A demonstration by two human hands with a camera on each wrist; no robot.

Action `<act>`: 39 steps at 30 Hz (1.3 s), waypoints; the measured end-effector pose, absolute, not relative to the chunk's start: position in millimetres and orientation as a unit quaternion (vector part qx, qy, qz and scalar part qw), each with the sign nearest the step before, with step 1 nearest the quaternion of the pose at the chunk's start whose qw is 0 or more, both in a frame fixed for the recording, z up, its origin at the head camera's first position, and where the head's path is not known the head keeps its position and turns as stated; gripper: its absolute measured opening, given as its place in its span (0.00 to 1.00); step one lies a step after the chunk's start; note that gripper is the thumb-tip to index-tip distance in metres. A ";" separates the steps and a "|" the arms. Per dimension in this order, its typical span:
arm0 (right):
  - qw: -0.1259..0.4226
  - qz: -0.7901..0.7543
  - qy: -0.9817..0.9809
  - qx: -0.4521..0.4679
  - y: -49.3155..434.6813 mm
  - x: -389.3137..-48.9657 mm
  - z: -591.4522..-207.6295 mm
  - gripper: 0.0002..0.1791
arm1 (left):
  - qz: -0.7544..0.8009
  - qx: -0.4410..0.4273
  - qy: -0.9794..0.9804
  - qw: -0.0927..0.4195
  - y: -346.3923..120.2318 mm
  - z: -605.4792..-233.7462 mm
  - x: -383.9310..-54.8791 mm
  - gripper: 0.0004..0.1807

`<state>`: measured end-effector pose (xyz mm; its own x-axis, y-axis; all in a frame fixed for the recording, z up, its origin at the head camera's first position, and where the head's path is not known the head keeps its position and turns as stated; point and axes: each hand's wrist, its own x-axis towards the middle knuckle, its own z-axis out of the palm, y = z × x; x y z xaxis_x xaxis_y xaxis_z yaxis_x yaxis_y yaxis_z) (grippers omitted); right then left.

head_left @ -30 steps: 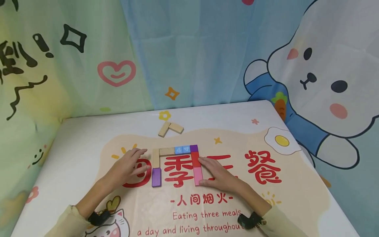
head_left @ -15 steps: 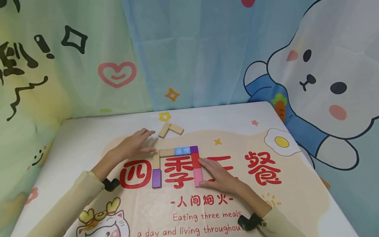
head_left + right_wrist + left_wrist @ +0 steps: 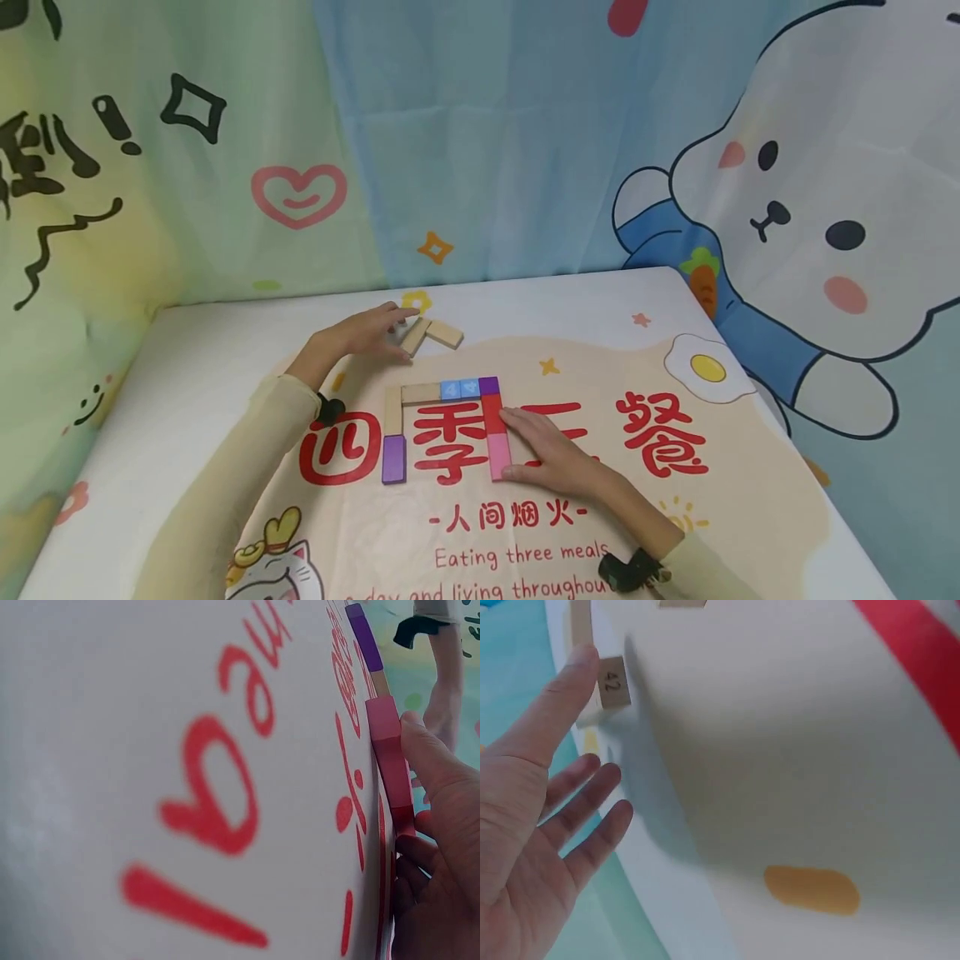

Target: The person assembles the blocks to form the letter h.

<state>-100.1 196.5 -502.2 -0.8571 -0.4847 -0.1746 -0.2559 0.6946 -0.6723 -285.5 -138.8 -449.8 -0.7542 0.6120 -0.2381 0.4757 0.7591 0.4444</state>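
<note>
My left hand [image 3: 367, 332] reaches over two loose wooden blocks at the back, its thumb and fingers spread around the left block [image 3: 415, 337]. In the left wrist view the thumb overlaps that block [image 3: 615, 682], whose end is marked 42. The right block [image 3: 446, 334] lies at an angle against it. My right hand [image 3: 551, 450] rests beside the red block [image 3: 492, 414] and the pink block [image 3: 498, 457], fingertip and thumb at their right side. These belong to an arch-shaped row with a purple block [image 3: 489, 385], blue blocks [image 3: 460, 388], wooden blocks [image 3: 422, 393] and another purple block [image 3: 393, 458].
The blocks lie on a white table covered with a printed cloth [image 3: 390, 521] bearing red characters. A patterned curtain [image 3: 480, 167] hangs just behind the table's back edge. Dark wrist cameras [image 3: 633, 571] are strapped to both wrists.
My left hand has moved up and away from beside the arch's left side to the loose wooden blocks at the back. The right hand has stayed by the red and pink blocks.
</note>
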 end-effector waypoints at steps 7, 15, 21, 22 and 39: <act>0.168 -0.331 0.905 -0.205 197.4 -98.1 -498.7 0.48 | 0.192 0.300 0.910 0.213 -137.8 -453.9 -300.3 0.48; 0.170 -0.336 0.903 -0.206 196.3 -98.5 -498.3 0.48 | 0.174 0.298 0.908 0.238 -133.3 -457.3 -310.0 0.47; 0.169 -0.334 0.904 -0.207 196.0 -99.2 -499.3 0.48 | 0.135 0.296 0.915 0.237 -131.5 -457.3 -313.0 0.48; 0.168 -0.334 0.904 -0.207 196.1 -99.4 -499.5 0.48 | 0.131 0.297 0.916 0.235 -131.3 -457.1 -313.2 0.48; 0.166 -0.334 0.904 -0.209 197.2 -99.1 -501.7 0.49 | 0.096 0.292 0.948 0.087 -140.1 -469.0 -297.5 0.44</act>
